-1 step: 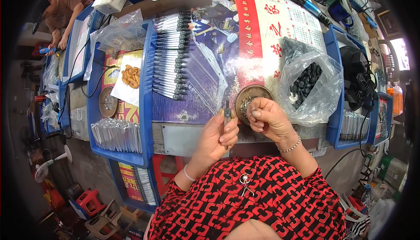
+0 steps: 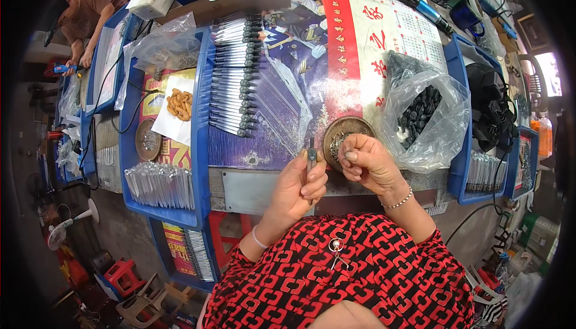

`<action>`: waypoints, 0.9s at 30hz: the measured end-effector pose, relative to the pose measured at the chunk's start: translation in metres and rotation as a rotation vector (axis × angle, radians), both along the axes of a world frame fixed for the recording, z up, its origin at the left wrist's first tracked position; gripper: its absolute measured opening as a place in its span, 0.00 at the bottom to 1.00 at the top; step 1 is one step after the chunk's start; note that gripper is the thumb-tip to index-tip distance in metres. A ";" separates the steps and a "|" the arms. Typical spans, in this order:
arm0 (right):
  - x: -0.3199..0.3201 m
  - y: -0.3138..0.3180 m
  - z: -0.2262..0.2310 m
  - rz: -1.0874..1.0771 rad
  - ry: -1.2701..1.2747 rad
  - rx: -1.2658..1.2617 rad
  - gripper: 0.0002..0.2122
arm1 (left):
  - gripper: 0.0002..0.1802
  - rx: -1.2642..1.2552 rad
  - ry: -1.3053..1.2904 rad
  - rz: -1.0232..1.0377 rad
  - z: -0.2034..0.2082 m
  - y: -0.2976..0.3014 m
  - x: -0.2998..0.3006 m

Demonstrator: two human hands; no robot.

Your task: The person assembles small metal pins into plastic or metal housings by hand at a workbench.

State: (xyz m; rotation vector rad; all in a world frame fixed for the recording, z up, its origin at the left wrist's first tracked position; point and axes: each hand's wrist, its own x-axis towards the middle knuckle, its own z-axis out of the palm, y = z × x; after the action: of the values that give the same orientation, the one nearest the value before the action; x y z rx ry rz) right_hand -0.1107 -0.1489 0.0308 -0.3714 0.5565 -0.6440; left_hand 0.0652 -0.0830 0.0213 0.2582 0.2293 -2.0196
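My left hand (image 2: 294, 188) is closed around a slim metal rod with a dark grey head (image 2: 312, 156), held upright at the bench's near edge. My right hand (image 2: 373, 164) has thumb and forefinger pinched together, over the near side of a round brown dish (image 2: 364, 125). Small shiny metal pieces (image 2: 336, 144) lie in that dish; whatever is between the right fingertips is too small to make out. Left of centre, a row of similar dark-headed rods (image 2: 234, 74) lies side by side. A clear plastic bag (image 2: 451, 104) holding small black parts (image 2: 422, 110) stands right of the dish.
A blue tray (image 2: 204, 107) at left holds metal strips (image 2: 159, 186), orange pieces (image 2: 179, 104) on white paper and a small dish (image 2: 147, 139). Another blue tray (image 2: 459, 176) stands right, with a black bundle (image 2: 492, 104). Another person (image 2: 90, 17) works at far left.
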 end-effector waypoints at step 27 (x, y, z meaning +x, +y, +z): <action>0.009 0.009 0.008 0.005 0.119 -0.044 0.08 | 0.18 -0.009 0.007 -0.003 -0.001 0.007 0.002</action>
State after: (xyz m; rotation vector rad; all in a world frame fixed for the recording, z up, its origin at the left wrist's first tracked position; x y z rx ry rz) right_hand -0.1014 -0.1401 0.0385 -0.4541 0.6560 -0.6330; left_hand 0.0671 -0.0756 0.0206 0.2460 0.2242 -2.0239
